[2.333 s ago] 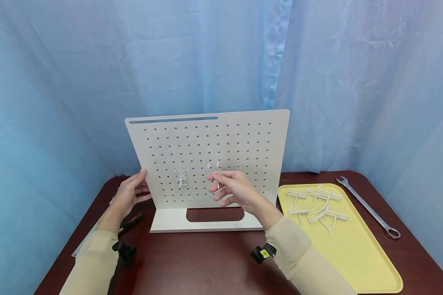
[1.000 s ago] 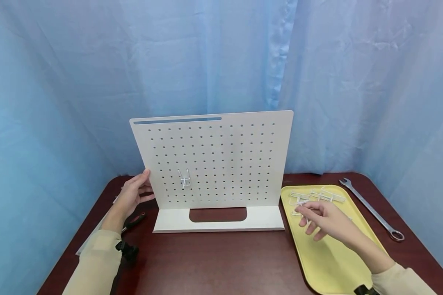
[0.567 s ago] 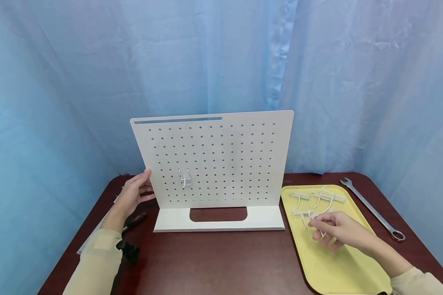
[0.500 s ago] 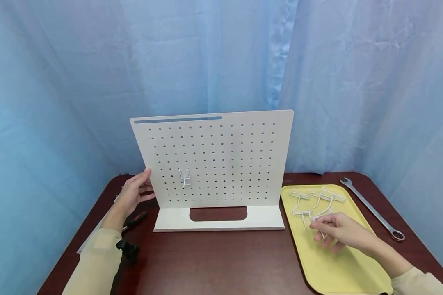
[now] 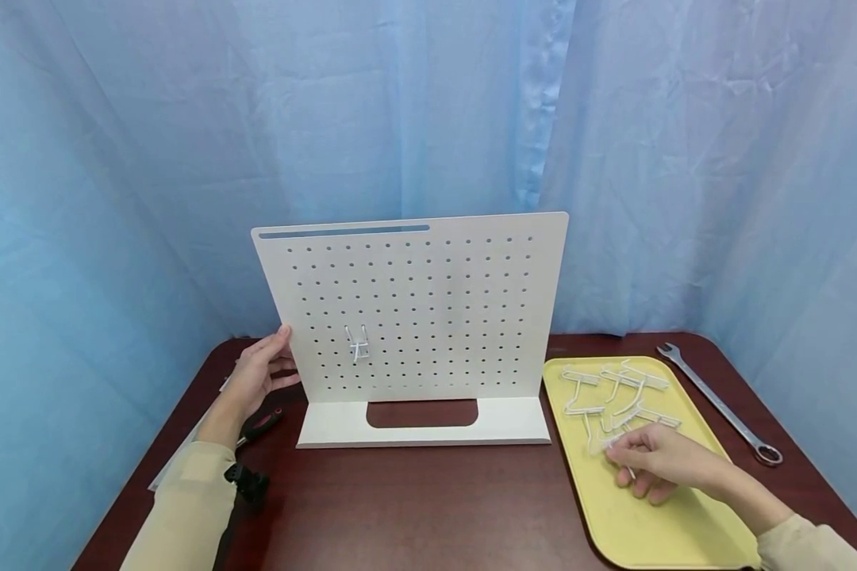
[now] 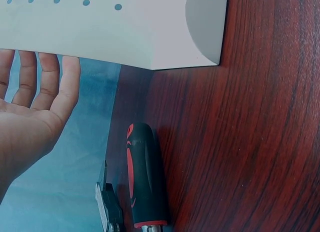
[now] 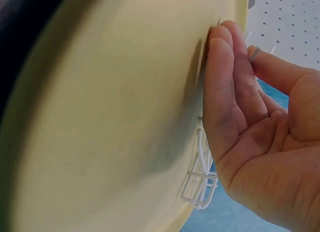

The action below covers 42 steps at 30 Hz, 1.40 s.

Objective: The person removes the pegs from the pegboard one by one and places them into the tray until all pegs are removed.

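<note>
A white pegboard [image 5: 414,301] stands upright on its flat base, with one white wire hook [image 5: 358,350] hung in its holes. My left hand [image 5: 253,381] holds the board's left edge, thumb at the front; in the left wrist view, its fingertips [image 6: 49,67] pass out of sight at the edge. Low over the yellow tray [image 5: 657,523], my right hand [image 5: 667,460] pinches another white wire hook [image 5: 609,442] between thumb and fingers. In the right wrist view, most of that hook is hidden by the fingers. Several more wire hooks [image 5: 578,377] lie beyond it on the tray.
A steel combination wrench [image 5: 717,400] lies right of the tray. Beside my left forearm lie a black-and-red handled tool [image 6: 147,177] and a dark tool with a light strip [image 6: 107,204]. Blue curtains [image 5: 414,111] surround the dark wooden table [image 5: 414,500].
My right hand has carried its hook from the pegboard to the tray, then lower and toward the tray's front. My left hand has stayed at the board's edge.
</note>
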### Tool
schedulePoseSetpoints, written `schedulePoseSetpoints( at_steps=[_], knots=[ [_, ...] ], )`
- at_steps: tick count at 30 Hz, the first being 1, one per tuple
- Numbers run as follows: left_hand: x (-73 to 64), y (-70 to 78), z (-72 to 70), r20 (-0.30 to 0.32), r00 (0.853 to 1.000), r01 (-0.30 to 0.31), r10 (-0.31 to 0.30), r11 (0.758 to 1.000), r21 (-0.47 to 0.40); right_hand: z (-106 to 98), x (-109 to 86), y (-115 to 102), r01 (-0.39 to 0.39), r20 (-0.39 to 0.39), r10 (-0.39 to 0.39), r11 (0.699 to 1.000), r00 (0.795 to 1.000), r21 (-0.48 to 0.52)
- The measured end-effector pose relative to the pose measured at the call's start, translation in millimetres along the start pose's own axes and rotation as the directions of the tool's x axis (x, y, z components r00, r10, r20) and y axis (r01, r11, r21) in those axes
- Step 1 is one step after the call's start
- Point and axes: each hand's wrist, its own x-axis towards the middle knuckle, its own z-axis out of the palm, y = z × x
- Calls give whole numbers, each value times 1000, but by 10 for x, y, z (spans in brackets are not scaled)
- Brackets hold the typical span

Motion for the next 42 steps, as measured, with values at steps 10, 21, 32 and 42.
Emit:
schedulePoseSetpoints(
  at_steps=[10, 21, 32, 42],
  knots=[
    [21, 14, 18, 13, 1000, -7, 7, 1000, 9, 37, -9, -9, -53, -91, 48, 997, 995, -57],
    [58, 34, 43, 24, 1000, -10, 10, 1000, 5, 46, -49, 20, -57, -111, 51, 997, 993, -54],
    [84, 44, 36, 26, 1000, -7, 7, 1000, 0, -31, -64, -25, -39, -124, 25, 992, 992, -120],
    [23, -1, 4, 15, 1000, 8, -8, 1000, 0, -14, -52, -79, -69, -143, 45, 983, 989, -168]
  ],
)
